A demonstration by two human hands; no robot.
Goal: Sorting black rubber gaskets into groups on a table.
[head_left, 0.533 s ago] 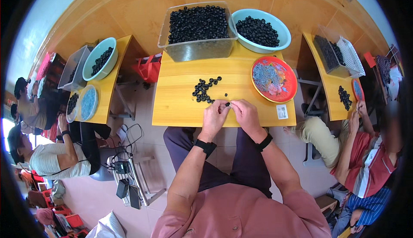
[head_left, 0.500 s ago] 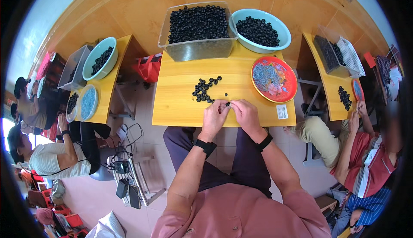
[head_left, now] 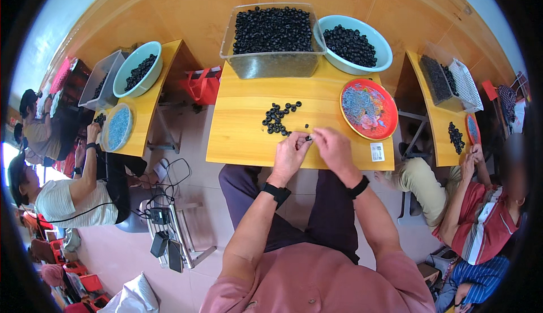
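Observation:
Over the front edge of the yellow table (head_left: 237,143), my left hand (head_left: 290,153) pinches a small black ring-shaped part (head_left: 309,138) between thumb and fingertips. Close by on the right, my right hand (head_left: 336,150) has its fingers drawn together next to that part; whatever its fingertips hold is too small or hidden to make out. Just beyond my fingers lies a single small black piece (head_left: 306,126). A loose group of black ring-shaped parts (head_left: 275,119) is spread on the tabletop, partly behind my left hand.
A red flowered plate (head_left: 386,105) holds small bluish clear pieces. At the back stand a clear bin (head_left: 271,67) and a light-blue basin (head_left: 356,70), both full of black parts. Co-workers sit at tables on both sides. A white label (head_left: 377,152) is on the table's right corner.
My right hand has lifted slightly and drawn its fingertips a little off the part in my left hand. The whole view has shifted slightly. The left co-worker's hand has reached forward to black parts.

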